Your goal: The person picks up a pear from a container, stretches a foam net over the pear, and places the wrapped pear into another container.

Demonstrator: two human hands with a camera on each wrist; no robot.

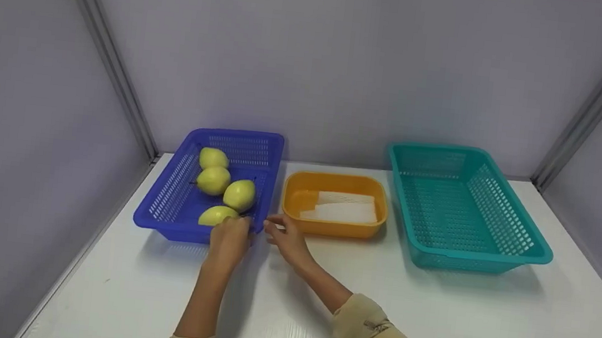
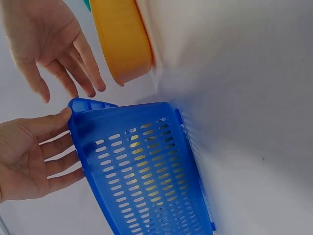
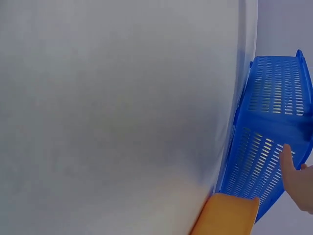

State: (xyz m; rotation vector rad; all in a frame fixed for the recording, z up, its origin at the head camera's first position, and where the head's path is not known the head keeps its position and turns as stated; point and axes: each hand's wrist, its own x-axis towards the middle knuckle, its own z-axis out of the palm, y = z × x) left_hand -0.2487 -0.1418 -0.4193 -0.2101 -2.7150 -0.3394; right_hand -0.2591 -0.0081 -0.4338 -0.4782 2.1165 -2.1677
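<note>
My left hand (image 1: 230, 238) is at the front right corner of the blue basket (image 1: 177, 227), thumb and fingers gripping its rim. In the left wrist view, the thumb of that hand (image 2: 29, 159) lies at the corner of the basket (image 2: 142, 117), with its other fingers over the rim. Several yellow-green pears (image 1: 240, 195) lie inside; the front one (image 1: 218, 215) is partly hidden by the hand. Just right of this corner is my right hand (image 1: 291, 243), fingers loosely extended and holding nothing. Its fingers (image 2: 88, 58) show apart from the rim in the left wrist view.
An orange tub (image 1: 339, 229) with white sheet-like pieces (image 1: 347, 212) in it stands right of the blue basket. Farther right is a teal basket (image 1: 471, 256). All stand on a white table (image 1: 319, 316) enclosed by grey panels (image 1: 344, 73) at the back and sides.
</note>
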